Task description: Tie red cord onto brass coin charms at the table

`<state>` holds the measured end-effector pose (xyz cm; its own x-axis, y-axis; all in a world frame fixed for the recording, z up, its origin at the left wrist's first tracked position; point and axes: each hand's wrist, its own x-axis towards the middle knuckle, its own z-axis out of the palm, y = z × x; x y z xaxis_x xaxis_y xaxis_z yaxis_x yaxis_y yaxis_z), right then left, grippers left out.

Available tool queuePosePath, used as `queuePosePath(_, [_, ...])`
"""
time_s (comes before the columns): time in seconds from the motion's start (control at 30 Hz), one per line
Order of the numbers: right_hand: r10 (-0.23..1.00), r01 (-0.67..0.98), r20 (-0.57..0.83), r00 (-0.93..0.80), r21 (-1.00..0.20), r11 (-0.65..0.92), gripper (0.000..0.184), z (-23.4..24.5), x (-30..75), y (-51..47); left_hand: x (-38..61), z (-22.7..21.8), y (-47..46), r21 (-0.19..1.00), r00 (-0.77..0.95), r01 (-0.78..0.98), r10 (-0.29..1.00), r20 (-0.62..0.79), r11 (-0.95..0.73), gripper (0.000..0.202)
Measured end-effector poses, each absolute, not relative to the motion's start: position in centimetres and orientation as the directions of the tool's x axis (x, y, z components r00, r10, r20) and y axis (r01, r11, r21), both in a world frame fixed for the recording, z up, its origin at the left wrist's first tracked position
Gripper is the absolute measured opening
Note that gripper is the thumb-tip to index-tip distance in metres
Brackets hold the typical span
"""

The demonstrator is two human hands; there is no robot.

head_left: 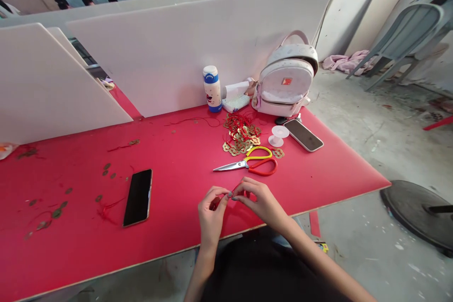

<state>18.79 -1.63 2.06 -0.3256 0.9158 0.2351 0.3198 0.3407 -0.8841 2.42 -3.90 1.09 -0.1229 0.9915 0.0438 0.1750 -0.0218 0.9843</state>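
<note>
Near the table's front edge my left hand (213, 207) and my right hand (256, 198) meet, fingertips pinched together. Between them runs a thin red cord (232, 193), mostly covered by the fingers. Whether a coin hangs from it I cannot tell. Just beyond the hands lie scissors (244, 165) with one yellow and one red handle, blades pointing left. Behind the scissors is a pile of brass-coloured coin charms (240, 139) tangled with red cords. A white spool (277, 137) stands to the right of the pile.
A dark-screened phone (138, 197) lies left, with loose coins (56, 213) beyond it. Another phone (303, 135) rests at right by a pale backpack (286, 80). A bottle (212, 89) stands against the white partition (170, 61). The red table (177, 226) ends close before me.
</note>
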Motion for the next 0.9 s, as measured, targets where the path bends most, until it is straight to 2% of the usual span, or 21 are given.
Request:
queuePosePath(0.13, [0.897,0.327,0.193,-0.398,-0.884,0.335,0.014,2.5,19.3,-0.1,2.2,1.6,-2.8,0.980,-0.041,0.193,0.997,0.065,-0.056,0.019])
queuePosePath(0.27, [0.919,0.237,0.239,-0.314,-0.918,0.319,0.026,2.6,19.2,1.5,2.5,1.9,-1.9,0.985,-0.040,0.172,0.999,-0.004,0.011,0.020])
queuePosePath(0.4, [0.966,0.031,0.153,-0.209,-0.986,0.163,0.032,1.7,18.8,2.6,2.9,2.0,-1.3,0.987,-0.054,-0.046,0.986,-0.158,0.156,0.025])
queuePosePath(0.5, [0.979,-0.013,0.114,-0.171,-0.993,0.114,0.033,0.8,18.3,2.8,3.3,2.0,-0.8,0.927,-0.057,-0.259,0.954,-0.294,0.270,0.031])
queuePosePath(0.63, [0.968,0.092,0.205,-0.147,-0.971,0.219,0.029,-0.1,17.5,2.1,3.5,1.7,-0.2,0.796,-0.013,-0.436,0.882,-0.471,0.419,0.044])
queuePosePath(0.73, [0.936,0.215,0.302,-0.182,-0.917,0.338,0.024,-0.1,17.2,1.5,3.5,1.2,0.2,0.745,-0.021,-0.499,0.854,-0.520,0.442,0.046])
queuePosePath(0.83, [0.887,0.346,0.390,-0.249,-0.819,0.457,0.021,-0.1,17.3,1.4,3.7,0.5,0.6,0.808,-0.158,-0.449,0.855,-0.493,0.383,0.041])
queuePosePath(0.9, [0.857,0.444,0.437,-0.274,-0.733,0.515,0.022,0.0,17.4,1.5,3.9,0.2,0.7,0.904,-0.299,-0.311,0.872,-0.388,0.295,0.033])
